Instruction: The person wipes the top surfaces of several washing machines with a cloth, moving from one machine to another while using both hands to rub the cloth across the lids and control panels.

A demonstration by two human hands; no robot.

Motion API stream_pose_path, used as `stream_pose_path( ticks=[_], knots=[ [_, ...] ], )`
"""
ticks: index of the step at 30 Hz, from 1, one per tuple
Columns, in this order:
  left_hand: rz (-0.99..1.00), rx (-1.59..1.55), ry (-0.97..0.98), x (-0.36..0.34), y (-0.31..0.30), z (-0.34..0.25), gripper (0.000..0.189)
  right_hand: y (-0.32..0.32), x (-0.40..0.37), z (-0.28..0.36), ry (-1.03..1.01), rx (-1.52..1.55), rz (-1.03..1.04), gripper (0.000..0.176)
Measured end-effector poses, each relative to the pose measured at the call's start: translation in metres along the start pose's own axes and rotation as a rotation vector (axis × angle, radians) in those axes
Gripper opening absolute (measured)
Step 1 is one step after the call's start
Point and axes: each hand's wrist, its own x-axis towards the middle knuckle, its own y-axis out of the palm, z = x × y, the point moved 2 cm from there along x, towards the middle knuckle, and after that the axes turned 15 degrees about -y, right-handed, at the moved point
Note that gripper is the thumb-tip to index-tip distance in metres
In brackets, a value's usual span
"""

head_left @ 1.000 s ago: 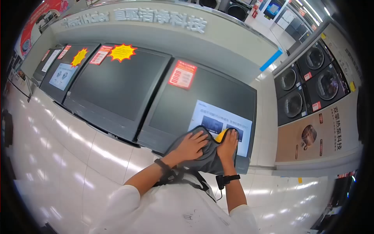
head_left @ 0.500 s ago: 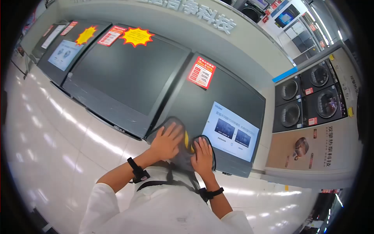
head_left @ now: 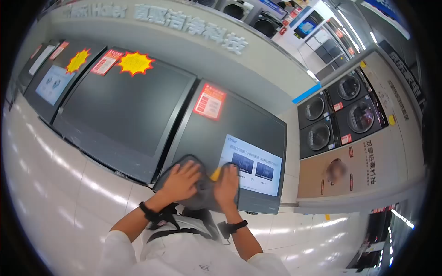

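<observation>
A dark grey cloth item point(head_left: 201, 200) with black edging and a yellow patch point(head_left: 215, 174) lies at the near edge of the right machine's dark top point(head_left: 244, 118). Flat on its left part rests my left hand point(head_left: 185, 181), fingers spread. My right hand point(head_left: 226, 186) presses on its right part, fingers extended upward, beside the Haier display sheet point(head_left: 252, 164). Both wrists wear black bands. Whether the cloth is folded cannot be made out.
A red and white price card point(head_left: 209, 101) lies on the right top. Another dark top point(head_left: 126, 110) adjoins at left, with a yellow starburst sign point(head_left: 135, 63). Behind runs a grey ledge with raised lettering point(head_left: 191, 25). Round-door machines point(head_left: 359, 117) stand at right.
The view has shifted, so the machine tops appear lower and further left. My right hand now lies nearer the display sheet, fingers closer together; the yellow patch shows differently between the hands.
</observation>
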Motion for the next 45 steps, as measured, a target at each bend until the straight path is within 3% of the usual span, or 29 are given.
stream_pose_path(
  ticks=[5,8,11,21,24,27,31,35,36,40,45],
  knots=[
    [-0.087,0.035,-0.142,-0.016,-0.018,0.034,0.064,-0.006,0.016,0.062,-0.184,0.134,0.022,0.055],
    [-0.136,-0.082,-0.248,-0.026,-0.012,0.034,0.078,-0.003,0.008,0.067,-0.242,0.177,0.026,0.053],
    [-0.219,-0.177,-0.237,-0.034,-0.006,0.041,0.080,-0.012,0.006,0.067,-0.254,0.224,0.046,0.052],
    [-0.064,-0.402,-0.422,-0.064,-0.025,0.039,0.074,-0.016,0.004,0.067,-0.253,0.215,0.040,0.051],
    [-0.055,-0.466,-0.408,-0.069,-0.033,0.036,0.072,-0.014,0.006,0.069,-0.243,0.197,0.045,0.051],
    [-0.108,-0.294,-0.251,-0.070,-0.026,0.027,0.074,-0.017,0.009,0.069,-0.248,0.192,0.058,0.052],
    [-0.056,-0.113,-0.241,-0.069,-0.035,0.013,0.074,-0.006,0.003,0.067,-0.239,0.249,0.068,0.056],
    [0.108,-0.178,-0.076,-0.074,-0.017,0.009,0.070,-0.012,0.004,0.062,-0.288,0.276,0.092,0.059],
    [0.242,-0.197,-0.013,-0.074,-0.015,0.000,0.065,-0.015,0.004,0.062,-0.297,0.286,0.095,0.059],
    [0.139,-0.158,0.081,-0.069,-0.004,-0.005,0.060,-0.013,-0.005,0.042,-0.297,0.295,0.101,0.062],
    [0.079,-0.070,-0.007,-0.072,-0.013,-0.008,0.062,-0.012,-0.009,0.034,-0.269,0.209,0.101,0.058]
  ],
)
